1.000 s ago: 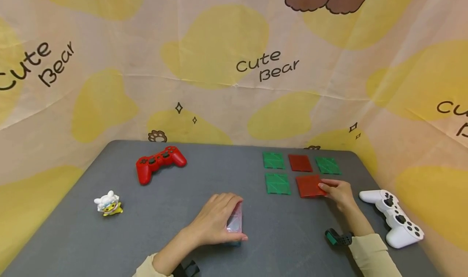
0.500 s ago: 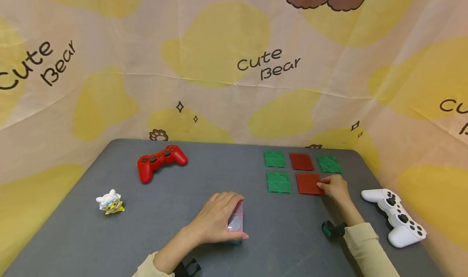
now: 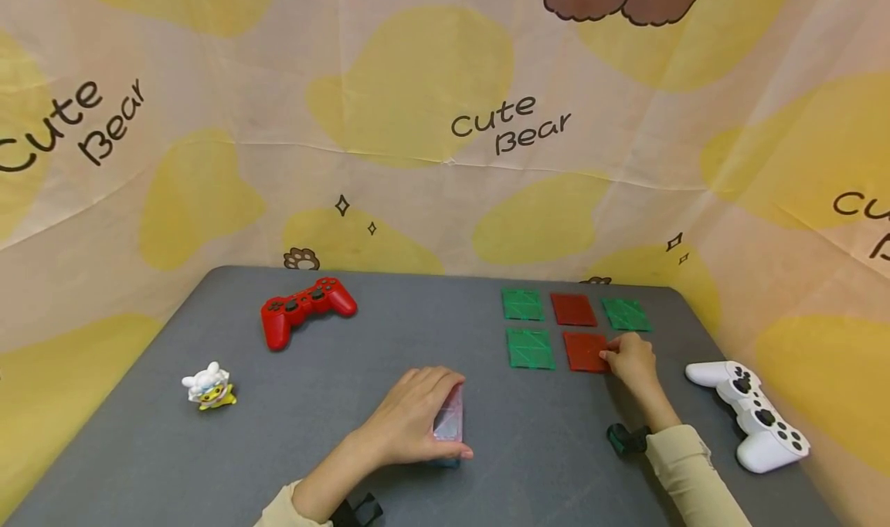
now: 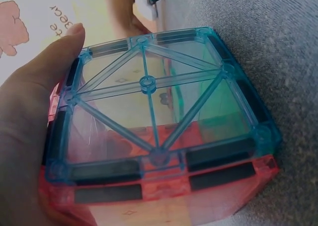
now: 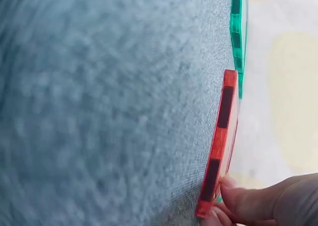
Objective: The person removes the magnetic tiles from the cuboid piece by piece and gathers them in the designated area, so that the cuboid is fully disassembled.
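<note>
My left hand [image 3: 410, 419] grips a small box of see-through magnetic tiles [image 3: 450, 417], thumb on the near side and fingers over the far side. A blue tile [image 4: 149, 84] faces the left wrist camera, with red and green ones behind it. On the right, my right hand [image 3: 634, 365] pinches the right edge of a red magnetic tile [image 3: 582, 351] at the table. The right wrist view catches that tile edge-on, my thumb [image 5: 248, 198] against it. Beside it lies a green tile [image 3: 531, 348]; behind are another red tile [image 3: 573, 309] and two green ones [image 3: 523, 304].
A white game controller [image 3: 751, 415] lies close to my right forearm. Far left on the grey table [image 3: 313, 403] are a red game controller [image 3: 306, 311] and a small white and yellow figurine [image 3: 210, 386]. A printed cloth [image 3: 403, 86] hangs behind the table.
My right hand has shifted slightly left with the red tile, which now lies closer to the green tile beside it. My left hand keeps its place on the box.
</note>
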A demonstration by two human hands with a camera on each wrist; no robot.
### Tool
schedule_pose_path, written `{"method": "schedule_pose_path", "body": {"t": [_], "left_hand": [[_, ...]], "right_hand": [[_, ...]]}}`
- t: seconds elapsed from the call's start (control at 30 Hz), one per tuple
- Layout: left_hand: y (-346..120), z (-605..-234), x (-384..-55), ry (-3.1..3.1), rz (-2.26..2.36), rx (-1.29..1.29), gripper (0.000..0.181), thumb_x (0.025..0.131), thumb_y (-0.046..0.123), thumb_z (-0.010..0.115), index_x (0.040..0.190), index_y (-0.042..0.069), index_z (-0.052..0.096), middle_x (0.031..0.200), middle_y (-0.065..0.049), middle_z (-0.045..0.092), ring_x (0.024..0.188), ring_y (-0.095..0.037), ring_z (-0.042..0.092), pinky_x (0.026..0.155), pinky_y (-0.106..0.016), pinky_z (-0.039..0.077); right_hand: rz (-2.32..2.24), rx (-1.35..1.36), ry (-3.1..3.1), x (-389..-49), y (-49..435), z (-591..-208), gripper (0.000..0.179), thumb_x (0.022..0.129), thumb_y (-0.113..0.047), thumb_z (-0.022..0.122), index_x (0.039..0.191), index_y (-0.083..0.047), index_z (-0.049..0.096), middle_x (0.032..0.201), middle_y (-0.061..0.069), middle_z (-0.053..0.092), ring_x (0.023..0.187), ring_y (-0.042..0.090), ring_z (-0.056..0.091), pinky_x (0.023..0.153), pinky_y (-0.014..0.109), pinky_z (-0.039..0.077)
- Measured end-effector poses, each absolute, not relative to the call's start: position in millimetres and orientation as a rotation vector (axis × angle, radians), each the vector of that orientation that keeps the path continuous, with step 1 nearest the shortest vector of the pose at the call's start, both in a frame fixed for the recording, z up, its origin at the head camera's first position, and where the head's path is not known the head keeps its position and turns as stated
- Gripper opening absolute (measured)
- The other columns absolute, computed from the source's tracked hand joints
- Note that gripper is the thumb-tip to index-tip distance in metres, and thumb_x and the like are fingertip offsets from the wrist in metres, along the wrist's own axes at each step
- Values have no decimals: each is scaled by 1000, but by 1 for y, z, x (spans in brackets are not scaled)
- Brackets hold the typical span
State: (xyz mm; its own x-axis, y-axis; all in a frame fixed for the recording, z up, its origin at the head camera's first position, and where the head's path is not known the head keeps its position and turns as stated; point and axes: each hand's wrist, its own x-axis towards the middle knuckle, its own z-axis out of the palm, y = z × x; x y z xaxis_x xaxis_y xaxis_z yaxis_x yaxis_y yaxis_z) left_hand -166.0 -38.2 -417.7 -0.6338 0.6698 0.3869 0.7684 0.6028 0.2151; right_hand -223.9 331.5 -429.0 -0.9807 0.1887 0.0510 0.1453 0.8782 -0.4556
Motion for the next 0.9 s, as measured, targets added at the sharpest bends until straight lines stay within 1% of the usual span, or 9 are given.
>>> {"method": "schedule_pose_path", "body": {"t": [0.1,0.13,0.23,0.33,0.37,0.47,0.53,0.7,0.9], "left_hand": [[-39,-417,-166,-2573,-537,-1168,82,63,69,66,120,11,52,112,4,56,104,-11,51,90,-35,41],[-39,-416,-167,-2574,-540,-1166,82,63,69,66,120,11,52,112,4,56,104,-12,51,90,-35,41],[-40,-417,-167,-2570,-545,-1168,82,63,68,66,120,11,52,112,3,56,103,-12,52,89,-35,41],[-40,-419,-167,-2560,-540,-1174,82,63,68,66,119,11,53,111,3,56,103,-13,52,88,-36,42],[-39,-419,-167,-2558,-539,-1174,82,62,68,66,119,11,53,111,3,56,103,-13,52,88,-36,42],[-39,-420,-167,-2566,-546,-1161,82,62,68,67,120,12,52,113,3,57,105,-13,52,90,-36,42],[-39,-419,-166,-2573,-552,-1152,84,61,69,67,121,12,51,113,3,57,104,-13,52,90,-36,42],[-41,-420,-166,-2527,-554,-1156,84,60,67,68,120,10,51,110,2,57,103,-13,53,89,-35,42],[-46,-420,-166,-2513,-576,-1172,81,62,63,70,119,10,51,107,3,57,101,-12,53,89,-34,43]], "right_hand": [[679,-233,-2948,-225,330,-429,26,82,-9,62,94,14,65,95,31,63,86,48,57,74,57,42],[678,-223,-2933,-225,328,-429,24,82,-9,62,90,13,66,89,32,63,82,47,57,71,55,43],[635,-116,-2812,-220,313,-428,23,81,-9,65,87,13,66,85,31,63,77,45,58,65,53,45],[662,38,-2712,-207,281,-420,22,81,-11,67,89,10,66,75,22,63,64,32,58,56,42,45],[704,105,-2704,-201,267,-415,24,80,-11,68,95,8,67,77,19,65,64,28,60,56,38,47],[997,285,-2787,-180,223,-401,22,83,-17,66,97,0,68,76,6,65,63,10,56,55,25,45],[1250,433,-2835,-166,199,-397,23,85,-19,64,98,0,68,78,6,67,63,5,57,56,21,47],[1614,718,-2863,-143,161,-397,24,87,-21,61,94,1,68,78,14,67,58,4,58,54,21,49],[1624,653,-2897,-146,150,-397,26,87,-25,61,87,0,68,72,13,66,54,8,57,51,23,48]]}}
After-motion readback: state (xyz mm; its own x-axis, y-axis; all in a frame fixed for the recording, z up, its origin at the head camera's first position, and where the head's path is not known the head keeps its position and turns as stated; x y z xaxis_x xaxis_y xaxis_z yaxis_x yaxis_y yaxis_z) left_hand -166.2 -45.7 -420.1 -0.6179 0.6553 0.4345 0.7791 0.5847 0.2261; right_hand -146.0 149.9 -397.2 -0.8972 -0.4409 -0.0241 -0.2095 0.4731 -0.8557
